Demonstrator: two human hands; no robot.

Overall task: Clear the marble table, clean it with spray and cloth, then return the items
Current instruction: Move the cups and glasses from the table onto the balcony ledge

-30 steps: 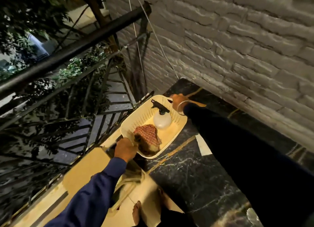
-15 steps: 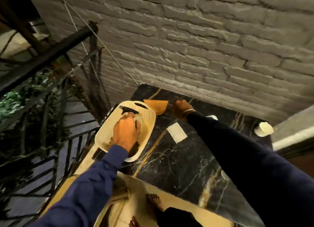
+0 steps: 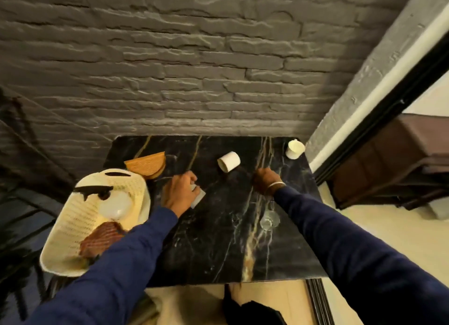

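The black marble table (image 3: 218, 247) stands against the brick wall. On its left edge rests a cream basket (image 3: 70, 230) holding a spray bottle (image 3: 114, 205) and a red checked cloth (image 3: 102, 238). My left hand (image 3: 181, 193) is closed over a flat white card (image 3: 198, 196) lying on the marble. My right hand (image 3: 264, 180) rests on the table just right of a white cylinder (image 3: 228, 164) that lies on its side. Its fingers are curled under and nothing shows in it. A clear glass (image 3: 268, 221) stands beside my right forearm.
An orange half-round woven mat (image 3: 147, 165) lies behind the basket. A white cup (image 3: 294, 149) stands in the far right corner. A dark railing (image 3: 29, 154) runs along the left and a brown cabinet (image 3: 393, 164) stands to the right. My feet show below the table's near edge.
My view swung right across the table. My left hand left the basket and closed on the white card. My right hand let go of the orange mat and moved right, near the cylinder.
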